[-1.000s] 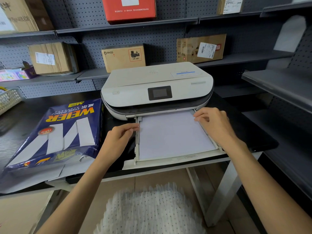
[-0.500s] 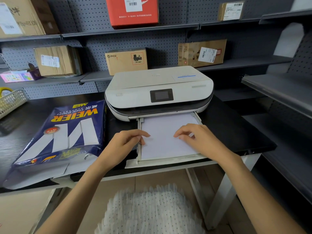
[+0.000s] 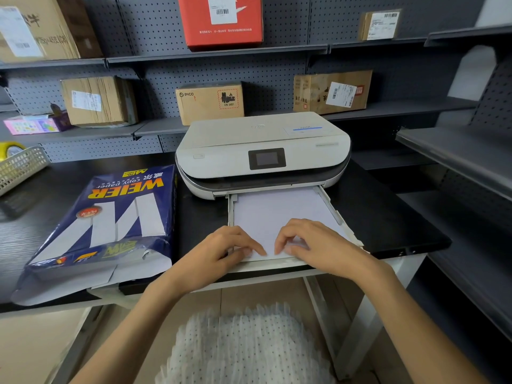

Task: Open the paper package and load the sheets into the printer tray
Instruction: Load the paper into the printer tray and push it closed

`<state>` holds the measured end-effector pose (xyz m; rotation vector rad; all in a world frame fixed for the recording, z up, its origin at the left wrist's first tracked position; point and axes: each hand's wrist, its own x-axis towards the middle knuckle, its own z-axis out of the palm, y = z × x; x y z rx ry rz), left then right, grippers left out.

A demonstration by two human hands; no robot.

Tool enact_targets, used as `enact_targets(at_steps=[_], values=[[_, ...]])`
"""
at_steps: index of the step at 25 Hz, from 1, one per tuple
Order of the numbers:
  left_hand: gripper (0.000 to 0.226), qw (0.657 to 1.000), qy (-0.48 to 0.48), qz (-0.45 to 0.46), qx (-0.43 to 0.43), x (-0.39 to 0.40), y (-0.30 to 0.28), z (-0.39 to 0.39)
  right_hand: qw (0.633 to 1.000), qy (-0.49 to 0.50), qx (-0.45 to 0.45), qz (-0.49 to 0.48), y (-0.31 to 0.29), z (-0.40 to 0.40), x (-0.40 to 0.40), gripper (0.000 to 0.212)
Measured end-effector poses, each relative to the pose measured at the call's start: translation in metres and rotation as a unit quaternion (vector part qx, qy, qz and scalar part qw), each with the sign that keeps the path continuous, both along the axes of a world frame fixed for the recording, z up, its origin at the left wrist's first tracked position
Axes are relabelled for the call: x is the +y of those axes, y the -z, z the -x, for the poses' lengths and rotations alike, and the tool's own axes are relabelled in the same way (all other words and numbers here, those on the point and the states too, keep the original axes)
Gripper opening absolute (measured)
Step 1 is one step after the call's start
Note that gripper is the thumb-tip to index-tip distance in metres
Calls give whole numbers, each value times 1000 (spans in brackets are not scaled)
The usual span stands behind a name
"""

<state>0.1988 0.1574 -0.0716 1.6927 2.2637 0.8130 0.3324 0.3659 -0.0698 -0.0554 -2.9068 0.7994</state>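
A white printer [image 3: 263,151] sits on the black table with its paper tray [image 3: 336,214] pulled out toward me. White sheets [image 3: 277,209] lie flat in the tray. My left hand [image 3: 219,250] rests on the tray's near left corner, fingers curled onto the sheets' front edge. My right hand [image 3: 313,245] lies on the near right part of the sheets, fingertips pressing down. The two hands almost meet at the middle. The blue paper package [image 3: 110,223] lies to the left of the printer, its near end torn open.
The black table [image 3: 388,217] ends just behind my wrists. A wire basket [image 3: 19,167] stands at the far left. Grey shelves behind and to the right carry cardboard boxes [image 3: 210,102] and a red box [image 3: 221,20].
Both hands slid from the tray's sides toward me and together at the front edge of the sheets. The tray sticks out less from the printer than before.
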Motion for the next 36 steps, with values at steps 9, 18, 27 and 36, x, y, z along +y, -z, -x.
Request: enact_targets(at_steps=[9, 18, 27, 36], values=[[45, 997, -4, 53, 55, 0, 1, -3, 998, -4, -59, -18, -13, -8, -8, 41], [42, 995, -8, 40, 90, 5, -5, 2, 999, -10, -17, -41, -15, -2, -4, 34], [41, 992, 3, 59, 109, 16, -10, 5, 999, -11, -5, -36, -12, 5, 4, 32], [29, 992, 0, 51, 113, 26, -9, 16, 999, 15, 16, -30, -8, 13, 10, 26]])
